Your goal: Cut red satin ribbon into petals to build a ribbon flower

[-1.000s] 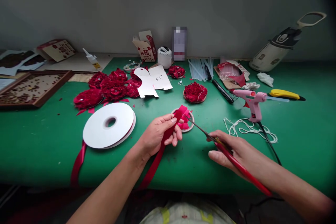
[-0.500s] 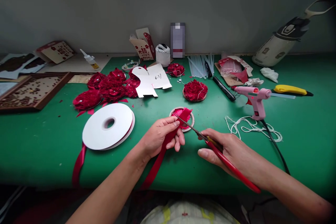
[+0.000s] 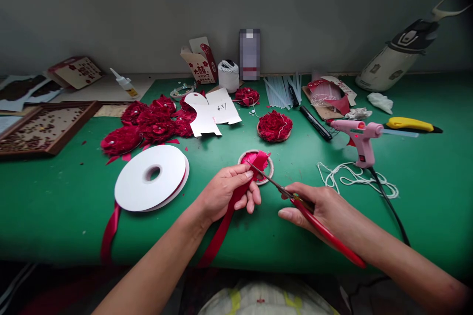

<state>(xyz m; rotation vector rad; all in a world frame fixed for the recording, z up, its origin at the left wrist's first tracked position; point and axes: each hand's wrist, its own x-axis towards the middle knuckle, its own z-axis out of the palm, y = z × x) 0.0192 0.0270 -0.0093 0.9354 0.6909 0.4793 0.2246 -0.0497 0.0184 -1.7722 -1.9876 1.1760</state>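
Note:
My left hand (image 3: pixel 232 189) pinches a red ribbon (image 3: pixel 220 236) near its upper end; the ribbon trails down over the table's front edge. In my right hand (image 3: pixel 314 209) are red-handled scissors (image 3: pixel 325 236), their blades lying across the ribbon just above my left fingertips. Behind the ribbon end sits a round ring (image 3: pixel 272 170) with pink-red ribbon pieces inside, partly hidden by my hand. A white ribbon spool (image 3: pixel 133 182) lies to the left, with red ribbon hanging from it off the table edge.
Several red ribbon flowers (image 3: pixel 158 128) lie left of a white card (image 3: pixel 221 108); another flower (image 3: pixel 275 126) sits behind the ring. To the right are a pink glue gun (image 3: pixel 362 138), white cord (image 3: pixel 347 177), a yellow cutter (image 3: pixel 410 124) and black marker (image 3: pixel 315 124). A bottle (image 3: pixel 391 61) stands behind.
Both hands, the ribbon and the scissors stay almost in place. The view has shifted very slightly, and the scissor handles look a little closer together.

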